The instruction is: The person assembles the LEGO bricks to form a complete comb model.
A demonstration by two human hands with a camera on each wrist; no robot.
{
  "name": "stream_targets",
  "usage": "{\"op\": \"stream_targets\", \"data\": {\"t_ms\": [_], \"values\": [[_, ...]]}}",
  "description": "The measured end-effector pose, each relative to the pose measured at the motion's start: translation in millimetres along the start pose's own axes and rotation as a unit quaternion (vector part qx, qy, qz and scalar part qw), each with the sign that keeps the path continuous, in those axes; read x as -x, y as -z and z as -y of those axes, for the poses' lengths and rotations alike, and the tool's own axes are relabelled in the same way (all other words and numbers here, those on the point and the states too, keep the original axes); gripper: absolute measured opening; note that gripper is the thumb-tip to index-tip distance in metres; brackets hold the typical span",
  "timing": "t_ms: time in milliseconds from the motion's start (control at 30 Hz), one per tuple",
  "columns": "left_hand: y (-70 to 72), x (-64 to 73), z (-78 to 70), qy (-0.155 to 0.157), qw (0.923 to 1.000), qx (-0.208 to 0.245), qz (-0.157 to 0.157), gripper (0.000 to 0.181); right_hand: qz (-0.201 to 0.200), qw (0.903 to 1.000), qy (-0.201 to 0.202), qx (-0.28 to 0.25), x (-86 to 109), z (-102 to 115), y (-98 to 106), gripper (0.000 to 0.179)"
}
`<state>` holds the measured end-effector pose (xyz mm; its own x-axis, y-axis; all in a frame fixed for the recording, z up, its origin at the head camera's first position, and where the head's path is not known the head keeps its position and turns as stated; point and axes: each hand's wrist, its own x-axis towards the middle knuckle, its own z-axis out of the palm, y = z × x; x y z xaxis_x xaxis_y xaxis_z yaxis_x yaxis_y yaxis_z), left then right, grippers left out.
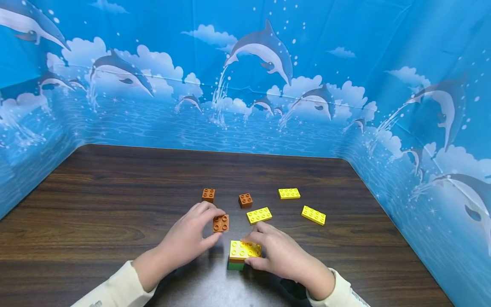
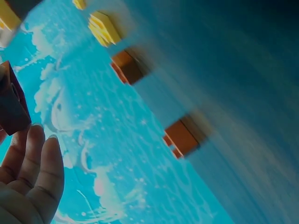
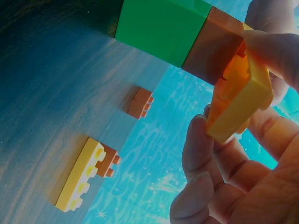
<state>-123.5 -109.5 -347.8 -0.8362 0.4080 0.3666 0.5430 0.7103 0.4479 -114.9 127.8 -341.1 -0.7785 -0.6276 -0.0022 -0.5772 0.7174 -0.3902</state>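
yellow over brown over green, a hand at each side

dark wood table (image 1: 115,204), blue dolphin-print backdrop (image 1: 249,136) along its edges. person, cream sleeves (image 1: 119,288) on both arms.

left hand (image 1: 184,238): pinching a small brown brick (image 1: 220,223) between thumb and fingers, studs up. left wrist view shows this brick raised off the tabletop. it is near the stack, to its left, and apart from it.

right hand (image 1: 281,253): thumb and fingers gripping the right part of a long yellow brick (image 1: 237,247), the top of the stack. below that, a brown block (image 3: 212,46), then a green block (image 3: 163,30) as base. right wrist view: yellow piece juts past the brown one on the hand's side, hollow underside showing. cannot tell whether it is pressed fully home.

loose pieces, beyond the hands: two brown bricks (image 1: 245,200), one near the left fingers, one farther right; three flat yellow bricks (image 1: 289,194), the closest just beyond the right fingers, the others farther off to the right. all lie studs up.
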Motion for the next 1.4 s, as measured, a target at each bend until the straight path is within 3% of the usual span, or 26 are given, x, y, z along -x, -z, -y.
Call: {"op": "stream_targets", "data": {"t_ms": [300,667,1400], "values": [[-1.8,5.5,-14.8,-0.031,0.9985,0.027,0.036,0.035,-0.004,1.0,0.004,-0.001,-0.1,0,0,0.036],[-3.9,7.3,-25.7,-0.022,0.9968,0.03,0.07,0.034,-0.011,0.9999,0.006,-0.002,-0.9,-2,-1,0.036],[-10.0,6.8,-25.7,-0.029,0.992,0.06,0.107,0.031,0.003,0.9988,-0.003,-0.049,-1.7,-3,3,0.042]]}}
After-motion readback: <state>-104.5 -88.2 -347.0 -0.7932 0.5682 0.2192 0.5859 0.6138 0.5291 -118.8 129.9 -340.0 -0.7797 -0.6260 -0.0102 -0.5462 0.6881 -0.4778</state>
